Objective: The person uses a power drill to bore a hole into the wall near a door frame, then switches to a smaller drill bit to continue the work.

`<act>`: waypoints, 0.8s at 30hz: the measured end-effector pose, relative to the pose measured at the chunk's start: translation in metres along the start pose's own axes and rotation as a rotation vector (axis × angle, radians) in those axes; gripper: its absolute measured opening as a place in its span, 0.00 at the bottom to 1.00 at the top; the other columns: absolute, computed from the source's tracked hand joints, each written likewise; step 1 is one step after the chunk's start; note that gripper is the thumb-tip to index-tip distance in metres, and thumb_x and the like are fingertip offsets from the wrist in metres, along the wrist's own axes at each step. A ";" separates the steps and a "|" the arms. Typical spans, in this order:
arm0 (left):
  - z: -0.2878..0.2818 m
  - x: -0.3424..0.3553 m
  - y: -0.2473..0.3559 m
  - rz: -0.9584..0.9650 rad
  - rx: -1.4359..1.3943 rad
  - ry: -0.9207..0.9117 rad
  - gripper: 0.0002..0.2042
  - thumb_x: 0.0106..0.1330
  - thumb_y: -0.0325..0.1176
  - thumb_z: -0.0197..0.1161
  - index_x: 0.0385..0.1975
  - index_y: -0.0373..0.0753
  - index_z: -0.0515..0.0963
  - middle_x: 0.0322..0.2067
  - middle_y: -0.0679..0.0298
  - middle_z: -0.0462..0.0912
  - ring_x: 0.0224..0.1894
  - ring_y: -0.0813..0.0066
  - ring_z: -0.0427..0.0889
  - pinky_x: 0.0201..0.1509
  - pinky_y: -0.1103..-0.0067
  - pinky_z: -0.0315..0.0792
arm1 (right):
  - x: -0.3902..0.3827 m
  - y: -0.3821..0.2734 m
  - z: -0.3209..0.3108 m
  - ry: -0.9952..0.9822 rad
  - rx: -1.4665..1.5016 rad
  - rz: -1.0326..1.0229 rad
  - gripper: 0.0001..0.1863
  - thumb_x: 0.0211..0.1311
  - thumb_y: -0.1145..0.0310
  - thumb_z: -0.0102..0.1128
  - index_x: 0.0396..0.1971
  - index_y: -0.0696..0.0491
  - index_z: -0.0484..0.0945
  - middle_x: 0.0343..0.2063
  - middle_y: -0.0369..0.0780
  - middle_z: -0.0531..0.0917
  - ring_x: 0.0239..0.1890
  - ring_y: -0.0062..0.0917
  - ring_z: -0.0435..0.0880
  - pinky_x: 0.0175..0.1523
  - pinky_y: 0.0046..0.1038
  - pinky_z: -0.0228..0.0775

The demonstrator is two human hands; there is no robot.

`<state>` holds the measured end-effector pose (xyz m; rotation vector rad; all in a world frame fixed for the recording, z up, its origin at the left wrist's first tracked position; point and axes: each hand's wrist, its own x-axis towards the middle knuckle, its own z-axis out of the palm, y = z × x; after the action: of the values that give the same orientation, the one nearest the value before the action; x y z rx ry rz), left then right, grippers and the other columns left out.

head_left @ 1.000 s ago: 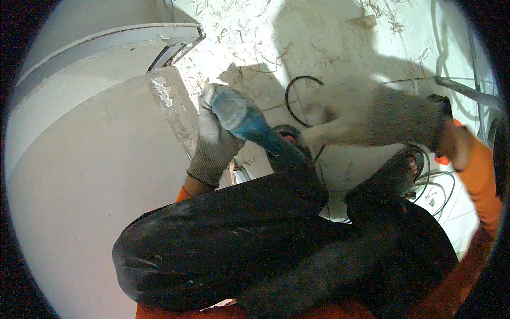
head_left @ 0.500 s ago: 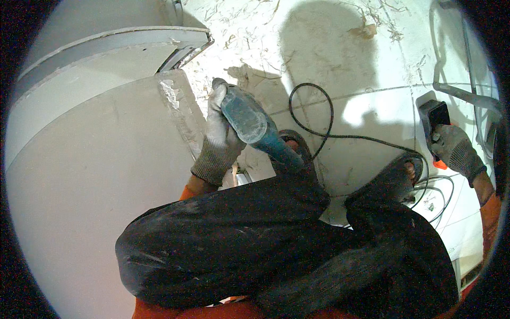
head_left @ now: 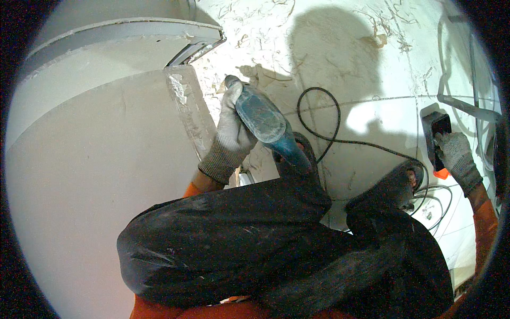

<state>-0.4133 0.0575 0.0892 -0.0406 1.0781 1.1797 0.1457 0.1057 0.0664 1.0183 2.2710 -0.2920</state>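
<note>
My left hand [head_left: 234,125], in a whitish work glove with a grey-brown cuff, is closed round the front end of a teal corded power drill [head_left: 261,118]. The drill is held above the floor, its handle slanting down to the right over my foot. At the far right, my gloved right hand [head_left: 456,154] reaches into a small black open tray [head_left: 440,123] on the floor. Its fingers are curled inside the tray, partly hidden, and what they pinch cannot be made out. A small orange piece [head_left: 441,174] shows beside the tray.
A black cord [head_left: 366,142] loops over the tiled floor [head_left: 366,170] past my feet. A large pale board [head_left: 95,175] fills the left, below a curved, metal-edged panel [head_left: 127,40]. Fibrous scraps litter the far floor. A grey bent tube [head_left: 462,104] stands by the tray.
My right hand has gone deeper into the black tray, its fingers less visible. My left hand still grips the drill, and the whole view has shifted slightly.
</note>
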 end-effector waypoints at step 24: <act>-0.004 0.004 -0.004 0.014 0.177 0.073 0.27 0.66 0.60 0.65 0.47 0.39 0.76 0.41 0.55 0.84 0.43 0.57 0.86 0.52 0.58 0.82 | 0.020 0.033 -0.063 0.030 0.282 -0.040 0.15 0.37 0.68 0.71 0.27 0.55 0.78 0.27 0.48 0.80 0.38 0.49 0.81 0.49 0.45 0.75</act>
<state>-0.4133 0.0569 0.0821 0.0620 1.2453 1.0976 0.1312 0.1666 0.1050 1.1237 2.3226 -0.6324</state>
